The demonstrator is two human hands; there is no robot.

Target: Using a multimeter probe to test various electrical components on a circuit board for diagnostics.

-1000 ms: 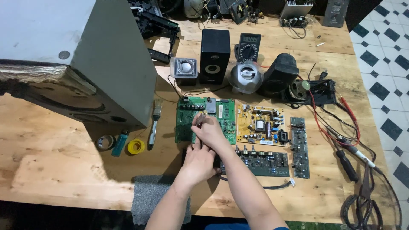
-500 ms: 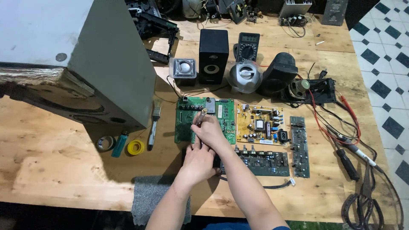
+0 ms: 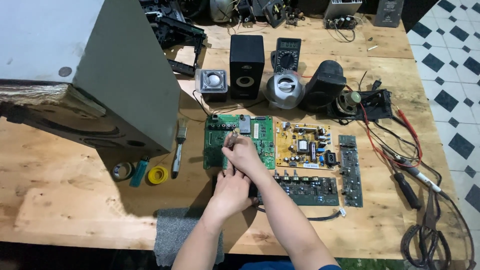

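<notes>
A green circuit board [image 3: 217,147] lies flat on the wooden workbench [image 3: 60,200]. My right hand [image 3: 246,154] is over its middle, closed around a small pale-handled tool [image 3: 231,138] whose tip points down at the board. My left hand [image 3: 232,192] rests just below the board's near edge, fingers curled downward, beside the left end of a dark green board with knobs [image 3: 307,187]. What lies under the left hand's fingers is hidden.
A yellow power board [image 3: 305,146] and a narrow dark board [image 3: 350,170] lie to the right. Speakers [image 3: 246,59], a multimeter [image 3: 286,54], red probe leads [image 3: 395,145], a large grey cabinet [image 3: 90,65], a brush [image 3: 178,150], tape rolls [image 3: 158,174], a lighter [image 3: 139,171] and a grey foam pad [image 3: 172,235] surround them.
Both hands stay in nearly the same place. The right hand with the tool shifts only slightly over the green board.
</notes>
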